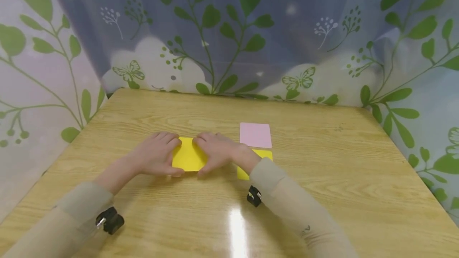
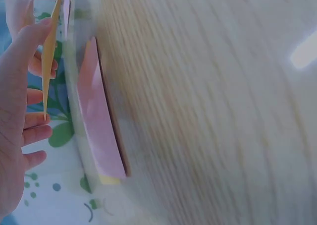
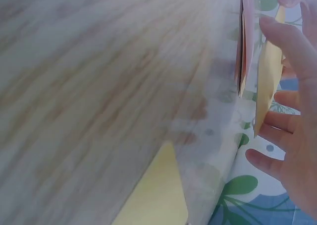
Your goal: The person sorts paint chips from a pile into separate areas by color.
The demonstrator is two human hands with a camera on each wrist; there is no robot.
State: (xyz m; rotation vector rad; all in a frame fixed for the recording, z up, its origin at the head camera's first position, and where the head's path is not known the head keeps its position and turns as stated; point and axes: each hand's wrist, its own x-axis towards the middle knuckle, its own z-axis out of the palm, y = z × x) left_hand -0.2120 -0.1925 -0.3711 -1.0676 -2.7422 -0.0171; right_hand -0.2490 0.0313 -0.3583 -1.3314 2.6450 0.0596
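Note:
Both hands hold one yellow paper square (image 1: pixel 190 154) over the table. My left hand (image 1: pixel 157 154) has its left side between thumb and fingers, and my right hand (image 1: pixel 217 152) grips the right side. Seen edge-on in the left wrist view, the yellow square (image 2: pixel 49 56) is raised off the tabletop. Below it lies a pink paper square (image 2: pixel 99 113) with a yellow edge peeking out underneath; the head view mostly hides this pile. Thumbs sit on the near face of the held square (image 3: pixel 270 69), with fingers behind it.
To the right, a pink square (image 1: pixel 255 135) lies flat on the wooden table (image 1: pixel 340 170). Just nearer is another yellow square (image 1: pixel 265 154), partly covered by the right wrist. A leaf-patterned curtain (image 1: pixel 222 31) hangs behind the table and along both sides.

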